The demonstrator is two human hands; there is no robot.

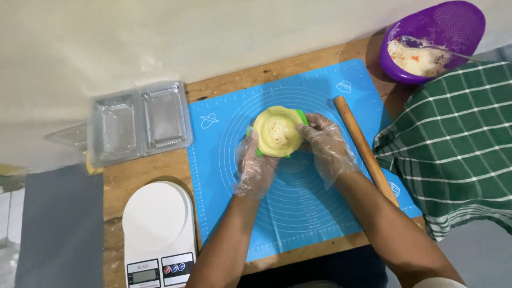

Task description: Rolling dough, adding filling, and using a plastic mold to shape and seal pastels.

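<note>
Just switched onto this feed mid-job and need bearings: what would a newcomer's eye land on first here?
First, the yellow dough round with filling, sitting in a green mould at the centre of the blue mat, cupped by the gloved left hand and right hand. Next, the purple bowl of filling at the top right, and the wooden rolling pin lying diagonally just right of the hands.

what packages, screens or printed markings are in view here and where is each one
Clear plastic clamshell container: lying open on the table's far left, two shallow rectangular trays.
Kitchen scale: near left corner, white, with a small grey screen and round buttons on its front.
Blue baking mat: centre, under both gloved hands, printed with white rings, ruler edges and small icons.
</note>
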